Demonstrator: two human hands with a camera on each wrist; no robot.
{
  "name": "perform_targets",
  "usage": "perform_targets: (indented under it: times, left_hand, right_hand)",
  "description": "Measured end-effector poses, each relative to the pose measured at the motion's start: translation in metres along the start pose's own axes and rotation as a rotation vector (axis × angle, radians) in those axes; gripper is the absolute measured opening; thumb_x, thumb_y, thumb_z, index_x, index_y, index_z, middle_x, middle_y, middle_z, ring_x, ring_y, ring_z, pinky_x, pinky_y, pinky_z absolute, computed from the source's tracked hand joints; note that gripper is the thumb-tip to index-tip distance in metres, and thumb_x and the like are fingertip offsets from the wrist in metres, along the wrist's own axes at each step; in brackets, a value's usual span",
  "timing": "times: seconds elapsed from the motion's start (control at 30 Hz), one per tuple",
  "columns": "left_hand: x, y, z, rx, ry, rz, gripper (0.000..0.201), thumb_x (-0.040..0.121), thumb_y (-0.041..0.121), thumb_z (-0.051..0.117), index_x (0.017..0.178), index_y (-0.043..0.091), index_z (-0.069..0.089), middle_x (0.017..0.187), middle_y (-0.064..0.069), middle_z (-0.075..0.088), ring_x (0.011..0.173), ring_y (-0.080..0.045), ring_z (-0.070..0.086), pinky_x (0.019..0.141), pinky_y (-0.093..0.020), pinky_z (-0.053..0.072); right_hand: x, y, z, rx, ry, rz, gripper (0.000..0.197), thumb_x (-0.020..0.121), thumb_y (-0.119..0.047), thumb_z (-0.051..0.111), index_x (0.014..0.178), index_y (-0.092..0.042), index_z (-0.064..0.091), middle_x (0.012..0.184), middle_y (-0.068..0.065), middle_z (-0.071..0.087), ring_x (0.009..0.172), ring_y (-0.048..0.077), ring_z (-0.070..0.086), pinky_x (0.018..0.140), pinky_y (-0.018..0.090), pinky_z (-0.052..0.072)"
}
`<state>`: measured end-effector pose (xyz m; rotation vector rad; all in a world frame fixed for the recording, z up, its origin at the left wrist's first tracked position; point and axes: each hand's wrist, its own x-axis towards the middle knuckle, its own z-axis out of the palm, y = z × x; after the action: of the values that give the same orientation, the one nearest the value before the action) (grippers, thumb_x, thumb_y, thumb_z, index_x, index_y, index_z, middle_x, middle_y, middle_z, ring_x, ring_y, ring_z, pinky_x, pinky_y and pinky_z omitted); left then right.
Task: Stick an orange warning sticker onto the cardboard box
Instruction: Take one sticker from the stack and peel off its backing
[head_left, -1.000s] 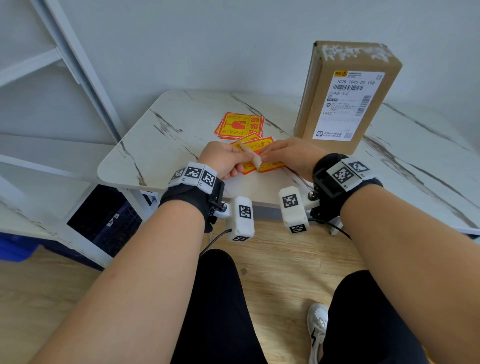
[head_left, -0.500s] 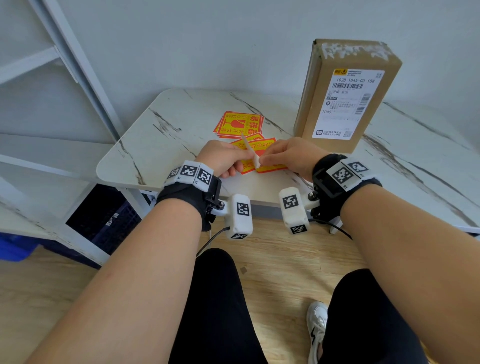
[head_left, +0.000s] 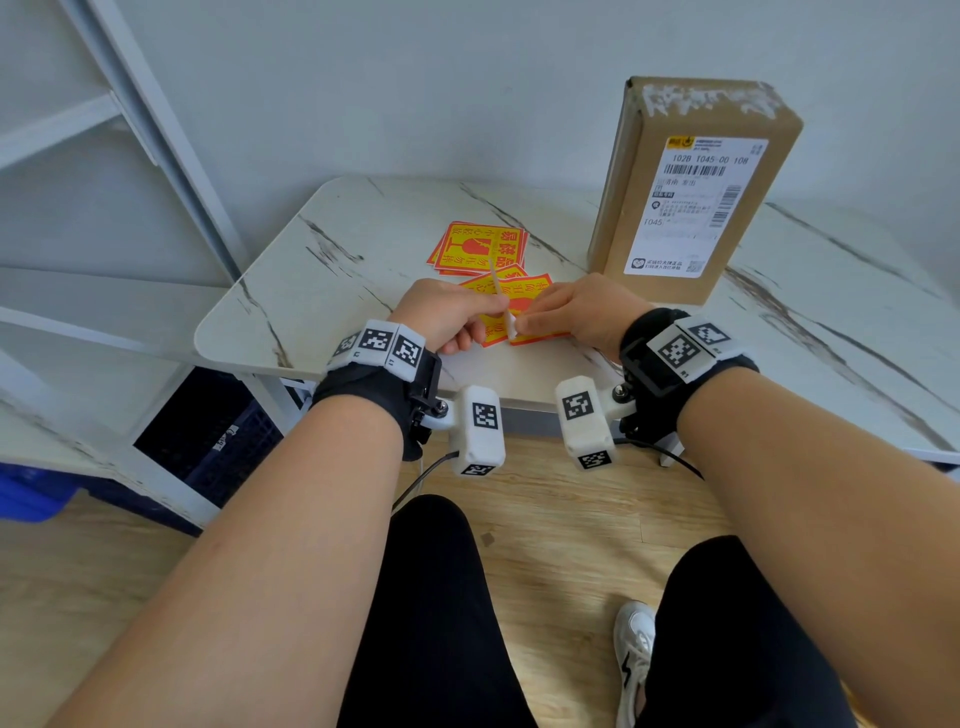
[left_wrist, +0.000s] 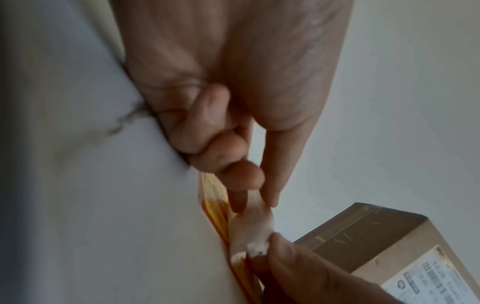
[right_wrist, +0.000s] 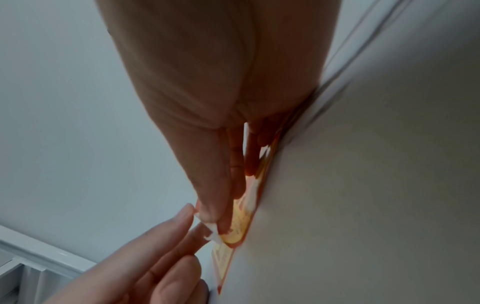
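The brown cardboard box (head_left: 691, 208) stands upright at the back right of the marble table (head_left: 363, 234), with a white shipping label facing me. Near the front edge my left hand (head_left: 485, 325) and right hand (head_left: 522, 326) meet over loose orange stickers (head_left: 524, 291). Between them an orange sticker's pale sheet (head_left: 500, 296) stands on edge. In the left wrist view my left hand (left_wrist: 255, 202) pinches that pale sheet (left_wrist: 249, 224) with thumb and forefinger. In the right wrist view my right hand (right_wrist: 215, 224) pinches its torn white corner (right_wrist: 213, 236).
A small stack of orange stickers (head_left: 480, 249) lies behind my hands, left of the box. A grey metal shelf frame (head_left: 171, 156) stands at the left, with a dark blue crate (head_left: 218, 441) under the table. My knees and a white shoe (head_left: 631, 660) are below.
The pale sheet between my fingers has lifted from low and short to longer and nearly upright. Both hands stay in the same place at the table's front.
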<state>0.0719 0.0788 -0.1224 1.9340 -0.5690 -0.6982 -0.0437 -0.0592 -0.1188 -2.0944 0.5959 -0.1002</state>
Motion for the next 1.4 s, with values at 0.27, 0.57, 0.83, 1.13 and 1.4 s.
perform_targets:
  times: [0.27,0.57,0.83,1.13,1.4]
  left_hand:
    - [-0.003,0.001,-0.002,0.031,-0.034,0.015,0.029,0.083,0.037,0.071,0.071,0.01,0.069,0.057,-0.002,0.059,0.044,-0.012,0.043,0.044,-0.022,0.033]
    - [-0.006,0.0,-0.002,0.015,-0.036,0.037,0.032,0.078,0.036,0.075,0.093,0.007,0.077,0.057,0.0,0.059,0.044,-0.011,0.042,0.044,-0.022,0.033]
    - [-0.006,0.004,0.001,-0.074,-0.014,-0.027,0.009,0.082,0.004,0.061,0.075,0.008,0.066,0.058,-0.006,0.06,0.046,-0.017,0.045,0.043,-0.025,0.032]
    - [-0.005,-0.002,-0.011,-0.052,-0.05,-0.053,0.018,0.079,0.001,0.07,0.094,0.011,0.068,0.069,-0.009,0.066,0.034,-0.009,0.05,0.034,-0.017,0.036]
    - [-0.015,-0.011,-0.017,0.026,-0.077,0.009,0.042,0.076,0.011,0.078,0.116,0.014,0.066,0.08,-0.012,0.068,0.048,-0.013,0.053,0.045,-0.02,0.044]
  right_hand:
    - [-0.004,-0.003,0.0,0.014,0.004,0.002,0.016,0.074,-0.036,0.08,0.084,-0.024,0.079,0.105,0.003,0.072,0.089,0.012,0.061,0.083,0.029,0.047]
    - [-0.007,-0.003,-0.002,0.042,-0.026,0.018,0.017,0.07,-0.037,0.083,0.082,-0.026,0.08,0.087,-0.004,0.072,0.086,0.011,0.063,0.089,0.028,0.049]
    - [-0.005,-0.002,0.002,0.058,-0.024,-0.01,0.02,0.082,-0.012,0.073,0.099,-0.019,0.078,0.081,-0.018,0.066,0.078,-0.006,0.055,0.08,0.011,0.039]
    - [-0.004,-0.002,0.007,0.003,0.032,-0.008,0.017,0.082,-0.022,0.075,0.098,-0.019,0.079,0.103,-0.007,0.069,0.094,0.002,0.056,0.085,0.019,0.036]
    - [-0.003,-0.002,0.014,-0.062,0.037,-0.036,0.016,0.079,-0.021,0.077,0.095,-0.018,0.079,0.082,-0.017,0.063,0.077,-0.007,0.053,0.067,0.007,0.035]
